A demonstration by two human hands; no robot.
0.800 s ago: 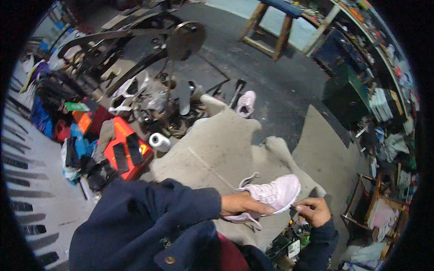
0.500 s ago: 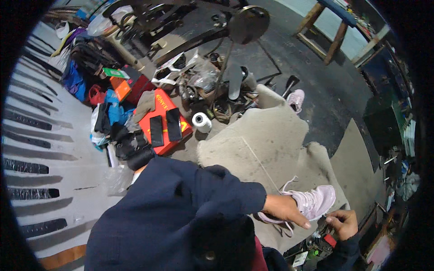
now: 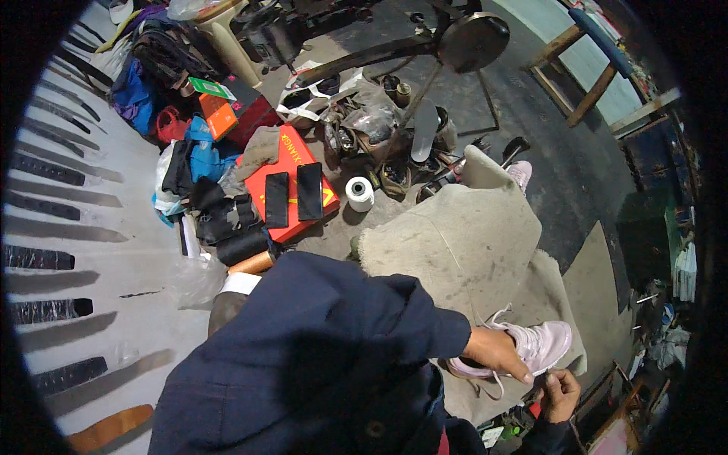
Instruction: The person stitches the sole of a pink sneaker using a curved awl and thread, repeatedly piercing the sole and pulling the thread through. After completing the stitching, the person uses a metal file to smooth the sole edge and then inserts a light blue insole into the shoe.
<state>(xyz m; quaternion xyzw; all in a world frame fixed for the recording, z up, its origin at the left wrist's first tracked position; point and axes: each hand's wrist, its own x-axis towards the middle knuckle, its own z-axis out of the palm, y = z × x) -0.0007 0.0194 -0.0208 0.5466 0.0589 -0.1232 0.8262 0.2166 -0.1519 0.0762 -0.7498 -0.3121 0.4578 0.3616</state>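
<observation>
A pale pink lace-up sneaker [image 3: 542, 345] lies on its side over a beige cloth [image 3: 447, 235] spread across my lap. My left hand [image 3: 497, 353] is wrapped over the shoe's near side, thumb stretched along it toward the sole edge. Close by that edge, my right hand [image 3: 561, 394] is pinched together; whatever sits between its fingertips is too small to make out. A thin white thread [image 3: 457, 259] runs over the cloth toward the shoe, and its end is hidden there. The loose laces [image 3: 497, 388] hang beside my left thumb.
Past the cloth stand a white thread spool [image 3: 360, 194] and an orange-red shoebox [image 3: 292, 163] bearing two black phone-like slabs. A second pink shoe [image 3: 520, 174] rests on the floor beyond. A dark metal stand [image 3: 474, 42] and a wooden-legged bench [image 3: 591, 95] are farther off.
The view has shifted, so the surroundings sit lower and farther right. My right hand has come closer to my left thumb at the sole edge. My left hand keeps its hold on the sneaker.
</observation>
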